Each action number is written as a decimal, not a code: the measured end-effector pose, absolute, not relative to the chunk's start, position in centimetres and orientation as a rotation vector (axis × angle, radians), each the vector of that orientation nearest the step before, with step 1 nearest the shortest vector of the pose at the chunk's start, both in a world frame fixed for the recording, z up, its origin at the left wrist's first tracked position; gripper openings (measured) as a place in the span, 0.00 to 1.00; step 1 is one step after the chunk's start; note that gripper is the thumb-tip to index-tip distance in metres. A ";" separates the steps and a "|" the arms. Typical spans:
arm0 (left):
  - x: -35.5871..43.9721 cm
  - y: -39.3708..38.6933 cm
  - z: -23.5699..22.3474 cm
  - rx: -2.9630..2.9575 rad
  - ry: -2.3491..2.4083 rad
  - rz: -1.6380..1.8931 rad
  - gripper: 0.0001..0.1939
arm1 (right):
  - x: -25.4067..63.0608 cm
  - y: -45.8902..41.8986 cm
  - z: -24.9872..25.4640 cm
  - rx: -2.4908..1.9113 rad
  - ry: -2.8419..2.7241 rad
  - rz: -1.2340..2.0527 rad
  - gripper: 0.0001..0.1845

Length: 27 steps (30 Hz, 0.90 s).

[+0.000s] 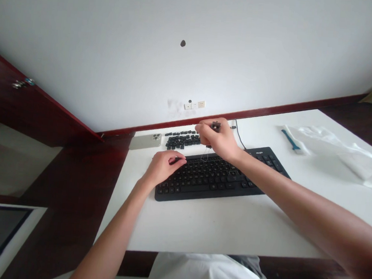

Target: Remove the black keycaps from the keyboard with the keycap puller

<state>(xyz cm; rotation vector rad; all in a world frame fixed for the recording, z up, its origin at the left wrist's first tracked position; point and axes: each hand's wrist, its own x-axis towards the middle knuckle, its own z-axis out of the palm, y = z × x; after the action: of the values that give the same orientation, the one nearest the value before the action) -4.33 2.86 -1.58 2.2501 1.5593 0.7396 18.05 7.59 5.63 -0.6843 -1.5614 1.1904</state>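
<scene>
A black keyboard (198,187) lies on the white table, with many of its keys showing pale outlines. My left hand (162,167) is closed at its upper left corner, thumb and index finger pinched over the top edge. Above the keyboard's top edge, my right hand (216,137) is wrapped round a wire keycap puller (216,126). Its dark handle end sticks out of the fist, and thin wire loops hang below over the keys. Whether the wires hold a keycap is too small to tell. Behind the keyboard lie loose black keycaps (181,140) in rows, partly hidden by my right hand.
A phone (145,142) lies at the table's back left. On the right are a blue-handled brush (290,140) and a crumpled white plastic bag (342,152). The keyboard's cable (239,135) runs toward the back edge. Wall sockets (195,105) sit behind the table (217,228).
</scene>
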 end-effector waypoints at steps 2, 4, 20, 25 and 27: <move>-3.8 1.2 -1.7 2.227 1.487 0.754 0.09 | 17.4 7.7 4.5 -0.678 -1.416 1.434 0.24; -3.1 -0.4 -2.0 2.242 1.465 0.722 0.09 | 16.7 7.7 3.5 -0.671 -1.301 1.589 0.25; 0.5 -5.2 -4.8 2.295 1.689 0.701 0.15 | 15.0 7.1 0.0 -0.708 -1.253 1.653 0.26; 0.5 -5.2 -5.1 2.283 1.669 0.714 0.15 | 15.0 7.1 -0.6 -0.630 -1.225 1.726 0.26; 0.5 -5.2 -5.1 2.285 1.662 0.706 0.15 | 15.0 7.3 -0.8 -0.609 -1.172 1.771 0.26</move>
<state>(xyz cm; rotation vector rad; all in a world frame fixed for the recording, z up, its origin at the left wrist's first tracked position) 0.54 -5.21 -5.15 2.2853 1.6624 0.7055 14.98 7.26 -0.84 -0.6086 -1.1719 1.7711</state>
